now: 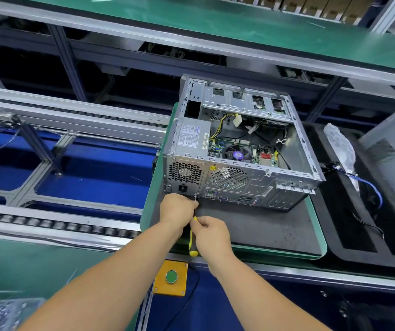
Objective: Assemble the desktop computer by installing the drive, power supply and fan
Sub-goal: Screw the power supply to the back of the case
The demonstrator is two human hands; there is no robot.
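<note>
While the power supply sits seated in the case at centre frame, the right hand grips the screwdriver and the left hand pinches near its tip at the rear panel, likely fastening a screw. Next: keep the tip square. A cable bag lies right, apart.

Bright even overhead light, soft shadows, wide-angle bending at edges

green shelf above roller conveyor.

Yellow warning triangle on case
</note>
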